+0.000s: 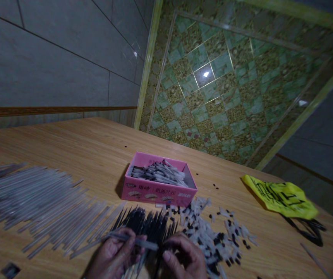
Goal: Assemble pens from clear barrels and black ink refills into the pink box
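Observation:
My left hand (117, 250) is closed round a translucent plastic tube (146, 244), which points to the right. Just off the tube's right end, my right hand (185, 257) has its fingers curled together; whatever they hold is too dark to make out. Under and behind both hands lies a bunch of thin black pointed sticks (143, 221). To the left spreads a large pile of clear tubes (38, 197). Beside my right hand are many small translucent caps (204, 232) mixed with black plugs (220, 236).
A pink box (157, 195) behind the sticks contains a heap of pale tubes with dark ends (160, 172). At the right lie a yellow bag (282, 197) with black print and a black strap (308, 230). The wooden table (96, 143) ends before a tiled floor (213, 97).

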Demonstrator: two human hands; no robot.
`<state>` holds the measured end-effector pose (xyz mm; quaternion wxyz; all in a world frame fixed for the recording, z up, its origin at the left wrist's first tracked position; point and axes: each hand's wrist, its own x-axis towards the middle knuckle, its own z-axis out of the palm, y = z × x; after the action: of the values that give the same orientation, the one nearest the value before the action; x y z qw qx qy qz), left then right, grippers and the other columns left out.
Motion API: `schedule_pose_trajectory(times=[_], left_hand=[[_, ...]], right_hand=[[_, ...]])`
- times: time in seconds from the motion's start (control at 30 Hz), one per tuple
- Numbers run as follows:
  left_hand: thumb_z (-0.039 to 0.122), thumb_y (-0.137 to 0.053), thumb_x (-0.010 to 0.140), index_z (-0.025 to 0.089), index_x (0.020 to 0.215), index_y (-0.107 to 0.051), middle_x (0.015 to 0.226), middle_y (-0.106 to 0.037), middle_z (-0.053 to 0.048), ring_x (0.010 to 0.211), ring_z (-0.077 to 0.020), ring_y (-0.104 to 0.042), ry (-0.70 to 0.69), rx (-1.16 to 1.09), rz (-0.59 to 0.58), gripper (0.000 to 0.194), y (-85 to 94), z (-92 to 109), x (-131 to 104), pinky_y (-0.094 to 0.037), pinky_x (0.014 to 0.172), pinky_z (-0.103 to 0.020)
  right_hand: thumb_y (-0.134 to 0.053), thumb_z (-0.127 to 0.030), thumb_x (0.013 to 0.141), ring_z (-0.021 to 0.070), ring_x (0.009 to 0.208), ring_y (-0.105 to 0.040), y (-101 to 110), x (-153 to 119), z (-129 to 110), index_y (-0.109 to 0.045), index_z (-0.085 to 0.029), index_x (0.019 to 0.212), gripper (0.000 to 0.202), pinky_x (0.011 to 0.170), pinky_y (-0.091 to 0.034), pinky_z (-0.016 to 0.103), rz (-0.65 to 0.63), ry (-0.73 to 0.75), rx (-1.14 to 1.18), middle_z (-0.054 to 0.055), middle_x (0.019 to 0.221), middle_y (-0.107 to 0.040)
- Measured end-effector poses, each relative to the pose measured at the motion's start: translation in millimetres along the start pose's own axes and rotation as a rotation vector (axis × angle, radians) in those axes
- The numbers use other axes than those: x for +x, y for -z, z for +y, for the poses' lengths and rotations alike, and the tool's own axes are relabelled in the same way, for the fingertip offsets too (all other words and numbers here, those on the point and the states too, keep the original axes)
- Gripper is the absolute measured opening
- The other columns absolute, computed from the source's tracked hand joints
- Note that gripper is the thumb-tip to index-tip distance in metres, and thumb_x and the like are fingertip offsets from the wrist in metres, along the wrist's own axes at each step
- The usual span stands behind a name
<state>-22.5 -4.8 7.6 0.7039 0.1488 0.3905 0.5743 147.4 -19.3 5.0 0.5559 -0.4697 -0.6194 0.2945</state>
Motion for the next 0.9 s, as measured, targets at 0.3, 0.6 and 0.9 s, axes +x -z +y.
schedule_pose_trajectory(times=[0.3, 0.6, 0.9], left_hand=[[0.023, -0.082, 0.051, 0.016, 0.069, -0.055, 0.066, -0.072, -0.007, 0.055, -0.0159, -0.064, -0.013, 0.020, -0.056, 0.033, 1.0, -2.2, 0.8, -0.050, 0.053, -0.023], [0.029, -0.081, 0.052, 0.016, 0.067, -0.057, 0.069, -0.074, -0.010, 0.055, -0.0171, -0.065, -0.089, 0.115, -0.080, 0.032, 4.2, -4.9, 3.2, -0.051, 0.053, -0.026], [0.034, -0.079, 0.054, 0.016, 0.066, -0.058, 0.071, -0.074, -0.010, 0.052, -0.0180, -0.065, -0.191, 0.249, -0.114, 0.030, 5.1, -5.3, 0.8, -0.052, 0.051, -0.027]], right_hand=[[-0.061, -0.026, 0.068, 0.0122, 0.051, -0.052, -1.8, -1.5, -2.4, -0.064, -0.018, 0.071, 0.009, 0.043, -0.037, 0.019, -0.010, 0.051, -0.155, 0.000, 0.059, -0.056], [-0.056, -0.032, 0.075, 0.0140, 0.054, -0.054, -1.1, -1.2, 0.7, -0.064, -0.018, 0.069, 0.017, 0.044, -0.037, 0.020, -0.041, 0.158, -0.332, 0.002, 0.059, -0.058], [-0.049, -0.054, 0.077, 0.0123, 0.046, -0.046, -7.0, -11.0, 16.4, -0.059, -0.019, 0.060, 0.040, 0.042, -0.032, 0.020, -0.010, 0.004, -0.296, -0.001, 0.048, -0.051]])
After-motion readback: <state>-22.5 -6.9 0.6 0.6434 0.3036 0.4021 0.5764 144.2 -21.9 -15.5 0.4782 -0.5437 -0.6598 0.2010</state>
